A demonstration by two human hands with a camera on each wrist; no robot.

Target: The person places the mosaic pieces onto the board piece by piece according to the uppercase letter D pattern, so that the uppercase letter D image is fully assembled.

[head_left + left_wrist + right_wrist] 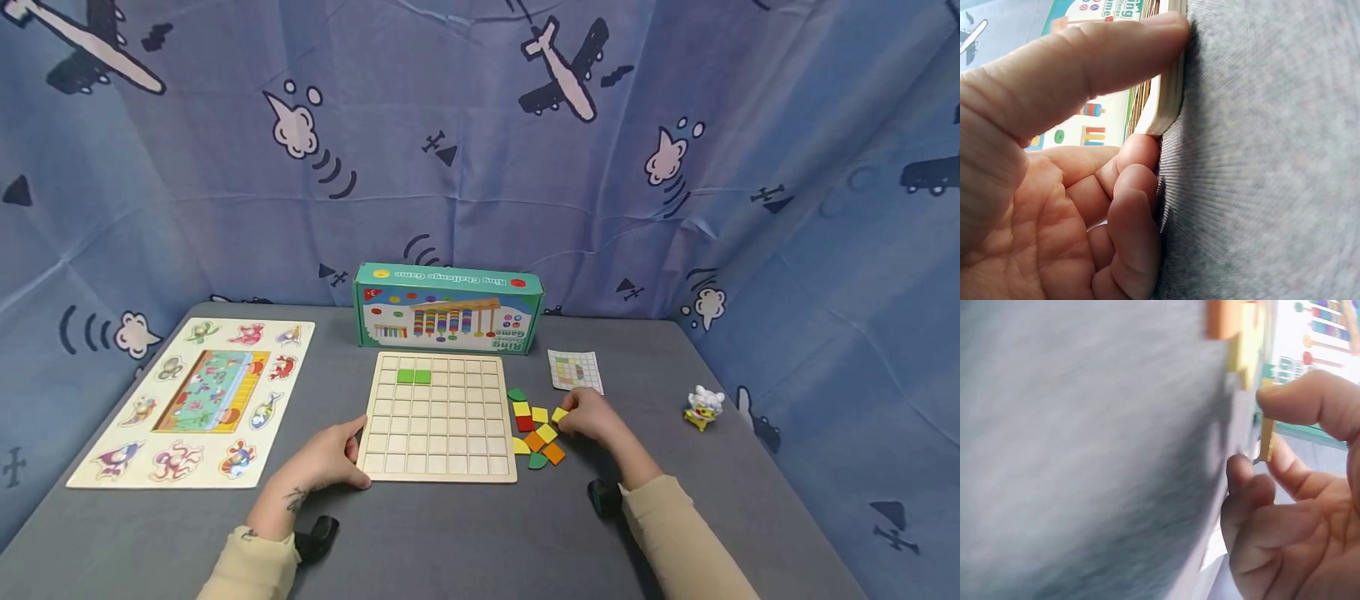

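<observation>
My left hand (pixel 328 457) grips the near left corner of a wooden grid board (pixel 437 467). Its thumb lies along the near edge of the board (pixel 1169 103) and the fingers bend at the left side. Two green square tiles (pixel 414 377) sit side by side in the board's upper left cells. To the right of the board, my right hand (pixel 594 414) pinches a yellow tile (pixel 1267 434) between thumb and fingertip, lifted off the table. Just left of that hand lies a loose group of yellow, red, orange tiles (pixel 534 442) and green rounded ones.
A small printed pattern card (pixel 575 369) lies beyond the right hand. Behind the board stands a green game box (pixel 448 308). On the left is a large sea-animal puzzle board (pixel 171 450); a small white and yellow figurine (pixel 703 408) stands at the right.
</observation>
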